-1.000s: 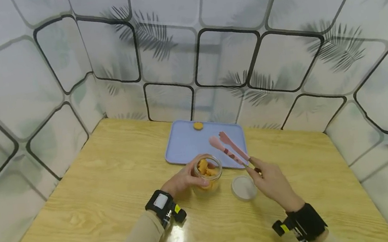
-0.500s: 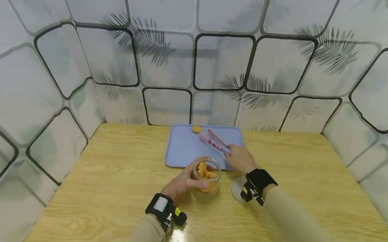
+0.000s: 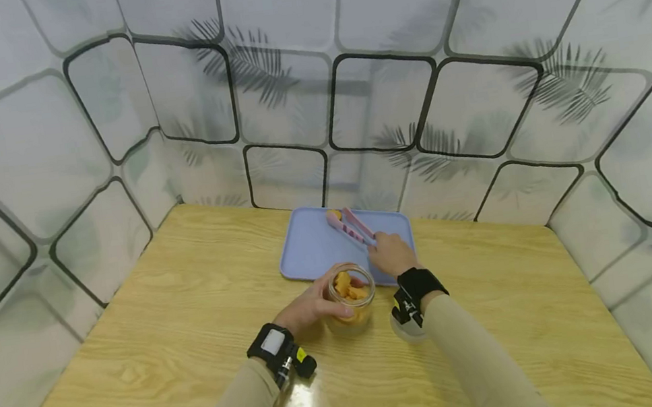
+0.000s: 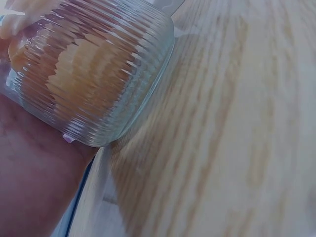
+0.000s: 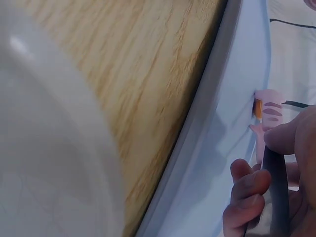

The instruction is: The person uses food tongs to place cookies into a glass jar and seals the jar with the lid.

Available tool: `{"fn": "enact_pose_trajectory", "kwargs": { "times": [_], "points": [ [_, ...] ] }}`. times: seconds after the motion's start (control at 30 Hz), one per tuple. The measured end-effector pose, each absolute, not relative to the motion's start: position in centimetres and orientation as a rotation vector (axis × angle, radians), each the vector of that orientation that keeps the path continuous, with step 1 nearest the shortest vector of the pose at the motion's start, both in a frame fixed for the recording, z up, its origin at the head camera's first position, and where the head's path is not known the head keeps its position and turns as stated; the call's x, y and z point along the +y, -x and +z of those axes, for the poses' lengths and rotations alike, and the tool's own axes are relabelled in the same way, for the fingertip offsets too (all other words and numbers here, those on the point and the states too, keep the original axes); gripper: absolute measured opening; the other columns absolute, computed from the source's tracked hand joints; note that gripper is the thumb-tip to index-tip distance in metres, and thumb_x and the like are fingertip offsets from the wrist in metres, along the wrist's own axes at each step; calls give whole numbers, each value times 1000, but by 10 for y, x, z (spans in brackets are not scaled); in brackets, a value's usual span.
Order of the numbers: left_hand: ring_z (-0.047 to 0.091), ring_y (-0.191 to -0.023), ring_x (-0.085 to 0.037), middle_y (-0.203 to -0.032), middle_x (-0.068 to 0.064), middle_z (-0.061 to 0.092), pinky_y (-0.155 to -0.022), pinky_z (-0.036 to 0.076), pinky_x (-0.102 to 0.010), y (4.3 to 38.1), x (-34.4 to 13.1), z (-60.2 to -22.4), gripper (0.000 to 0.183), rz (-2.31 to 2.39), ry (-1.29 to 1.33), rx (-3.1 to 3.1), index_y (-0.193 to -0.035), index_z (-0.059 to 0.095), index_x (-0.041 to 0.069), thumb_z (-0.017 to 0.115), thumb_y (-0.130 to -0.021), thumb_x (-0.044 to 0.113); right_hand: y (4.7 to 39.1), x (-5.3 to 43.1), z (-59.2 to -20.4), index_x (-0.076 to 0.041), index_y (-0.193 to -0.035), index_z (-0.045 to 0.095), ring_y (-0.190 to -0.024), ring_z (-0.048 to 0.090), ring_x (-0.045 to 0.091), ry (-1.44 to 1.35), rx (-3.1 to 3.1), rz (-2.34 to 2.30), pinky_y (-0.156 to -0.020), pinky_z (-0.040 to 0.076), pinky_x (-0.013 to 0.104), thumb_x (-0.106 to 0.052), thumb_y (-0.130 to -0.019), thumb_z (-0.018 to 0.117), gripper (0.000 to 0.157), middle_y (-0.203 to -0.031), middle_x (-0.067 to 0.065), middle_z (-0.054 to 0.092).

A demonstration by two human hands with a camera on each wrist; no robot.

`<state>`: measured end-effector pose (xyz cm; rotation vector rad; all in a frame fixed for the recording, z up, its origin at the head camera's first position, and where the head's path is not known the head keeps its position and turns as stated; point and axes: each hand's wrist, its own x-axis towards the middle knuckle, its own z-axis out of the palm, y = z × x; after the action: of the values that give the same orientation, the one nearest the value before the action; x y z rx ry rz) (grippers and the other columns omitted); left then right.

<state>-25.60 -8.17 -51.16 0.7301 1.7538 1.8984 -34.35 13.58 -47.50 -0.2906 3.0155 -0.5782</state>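
Note:
My left hand [image 3: 308, 309] grips the side of a ribbed glass jar [image 3: 349, 319], which stands lidless on the table. Inside are several orange-yellow pieces [image 4: 84, 74] with wavy edges. My right hand [image 3: 392, 254] holds pink tongs [image 3: 350, 229] by their dark handle [image 5: 276, 187], reaching over the pale blue tray [image 3: 308, 253]. At the tray's far edge, the tong tips meet a small round orange biscuit [image 5: 257, 108], partly covered by one tip. Whether the tips pinch it I cannot tell.
A whitish round lid [image 3: 405, 331] lies on the wooden table [image 3: 191, 301] right of the jar, partly under my right wrist. Patterned fabric walls [image 3: 286, 174] enclose the table behind and at both sides.
My right hand has carried the tongs forward and left, from above the tray's near right side to the biscuit at its far edge. My left hand and the jar have stayed in place.

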Motion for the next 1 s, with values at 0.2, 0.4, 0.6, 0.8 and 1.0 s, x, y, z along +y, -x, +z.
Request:
{"fn": "enact_pose_trajectory", "kwargs": {
  "times": [0.2,0.4,0.6,0.8,1.0],
  "points": [
    [53,-129,-18,-146,-15,51,-118,32,-39,256,-82,-510,86,1908,-734,1741,-159,30,17,76,-86,18,352,128,-479,0,-129,65,-85,68,34,254,3028,-574,-68,53,45,-27,-103,52,40,-111,22,72],
    [51,-131,-19,-147,-14,51,-120,29,-41,256,-80,-511,86,1897,-730,1740,-159,30,16,75,-86,17,350,128,-479,-5,-135,65,-113,65,41,238,3024,-588,-89,55,54,-23,-103,52,39,-128,21,68],
    [48,-134,-21,-147,-14,51,-124,17,-51,256,-85,-510,89,1913,-703,1782,-160,29,15,77,-85,14,346,133,-476,-2,-128,70,-102,68,39,382,3051,-576,-85,55,49,-16,-102,53,34,-121,21,71],
    [49,-133,-21,-147,-14,52,-123,16,-51,256,-84,-511,90,1910,-733,1775,-161,28,13,77,-85,15,334,146,-478,0,-117,74,-77,59,27,484,3069,-549,-68,45,38,-13,-100,55,29,-107,21,74],
    [42,-139,-21,-151,-16,48,-124,9,-53,256,-82,-510,92,1913,-723,1776,-161,27,10,77,-84,14,311,161,-481,1,-119,73,-70,53,23,542,3057,-628,-64,39,34,-15,-101,56,29,-98,20,73]
  ]
}}
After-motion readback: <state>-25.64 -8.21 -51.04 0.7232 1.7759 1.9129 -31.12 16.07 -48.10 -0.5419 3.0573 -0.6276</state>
